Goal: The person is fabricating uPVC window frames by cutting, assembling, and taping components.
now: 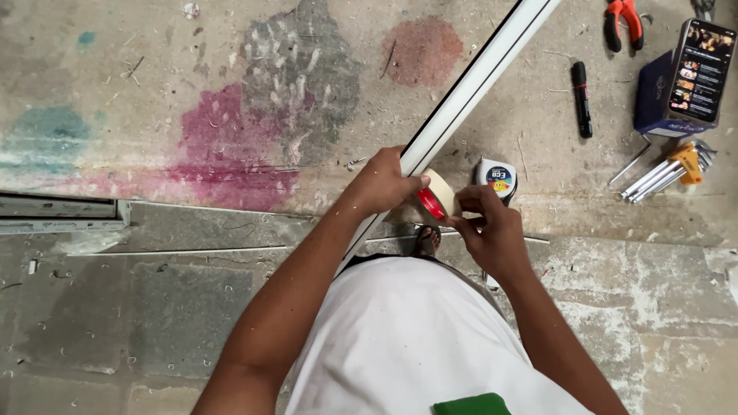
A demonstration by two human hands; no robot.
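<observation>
Head view is filled mostly by a rough concrete floor point(154, 307), stained with pink, grey, teal and reddish paint patches beyond and to the left of the hands and strewn with small shavings. A white shirt is seen below the hands, at the bottom of the frame, with a green patch at its lower edge. A long white profile point(469, 88) with a dark groove is laid diagonally, running from the upper right down to the left hand and on beneath it toward the body. Far to the left of the hands, a pale frame section point(61, 214) is set at the edge of a step in the floor.

The left hand point(384, 183) is closed over the profile, its fingers wrapped round the strip and its thumb pressed against a roll of cream masking tape point(440, 198) with a red core. The roll is held between both hands, just right of the profile. The right hand point(492, 230) is curled, its thumb and fingertips pinched at the edge of the roll; whether a loose tape end is gripped cannot be told.

Just beyond the right hand, a grey tape measure point(496, 178) is lying on the floor. Well to the right, a phone point(701, 71) with a lit screen is propped on a dark blue box point(653, 96). Below these, a set of hex keys point(667, 170) in an orange holder is fanned out. A black marker point(582, 100) is lying between the profile and the box, and red-handled pliers point(623, 21) are placed above it. A sandalled foot point(427, 240) is visible just below the roll.
</observation>
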